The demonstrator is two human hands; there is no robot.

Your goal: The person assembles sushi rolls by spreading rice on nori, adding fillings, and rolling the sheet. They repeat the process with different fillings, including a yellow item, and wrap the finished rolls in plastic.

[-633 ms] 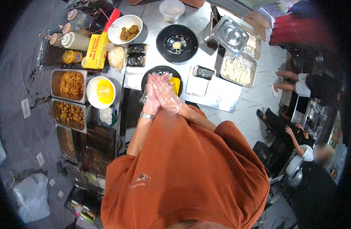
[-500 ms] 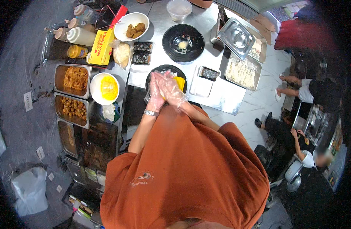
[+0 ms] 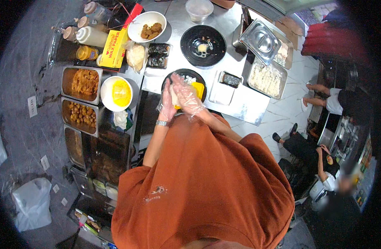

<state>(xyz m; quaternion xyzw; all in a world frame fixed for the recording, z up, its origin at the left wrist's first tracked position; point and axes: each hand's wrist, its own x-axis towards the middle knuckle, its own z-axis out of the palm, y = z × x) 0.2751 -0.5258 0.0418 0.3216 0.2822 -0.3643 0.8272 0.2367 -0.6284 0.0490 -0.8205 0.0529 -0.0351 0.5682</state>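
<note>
Seems to be patting a pale lump (image 3: 174,98), maybe rice, into shape above the black plate (image 3: 198,77) at the near edge of the counter (image 3: 248,108). Probably calls next for soft, even presses from both sides. Working with left hand (image 3: 169,101) and right hand (image 3: 187,98) flat, fingers straight, lump in the narrow gap between, near the yellow box (image 3: 199,88).

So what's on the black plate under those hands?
On the black plate, white bits that look like rice and a yellow thing show. The left hand and right hand cover much of the rest, so I can't tell what lies beneath them.
</note>
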